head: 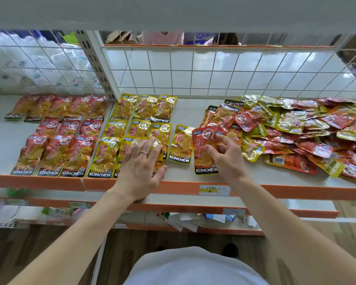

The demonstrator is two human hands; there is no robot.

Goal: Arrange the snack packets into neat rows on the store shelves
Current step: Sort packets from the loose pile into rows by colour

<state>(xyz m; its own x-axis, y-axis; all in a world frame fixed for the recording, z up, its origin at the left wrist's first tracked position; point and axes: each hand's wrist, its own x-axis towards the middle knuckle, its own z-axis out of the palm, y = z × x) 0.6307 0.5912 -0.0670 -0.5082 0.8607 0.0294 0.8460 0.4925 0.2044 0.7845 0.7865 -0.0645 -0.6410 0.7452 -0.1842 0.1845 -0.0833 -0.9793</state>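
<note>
Left hand (142,161) lies spread, flat on the front yellow packets (103,157); right hand (224,155) pinches a red packet (201,161) at its upper right, over the shelf (183,112); probably light, crinkly, slippery film, so edges grip best.

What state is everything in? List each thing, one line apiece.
Red packet rows: lying flat, aligned.
Yellow packet rows: lying flat, aligned.
Lone yellow packet: flat, beside the rows.
Mixed packet pile: jumbled, unsorted.
Left hand: fingers straight, pressing the front yellow row.
Right hand: pinching a red packet.
</note>
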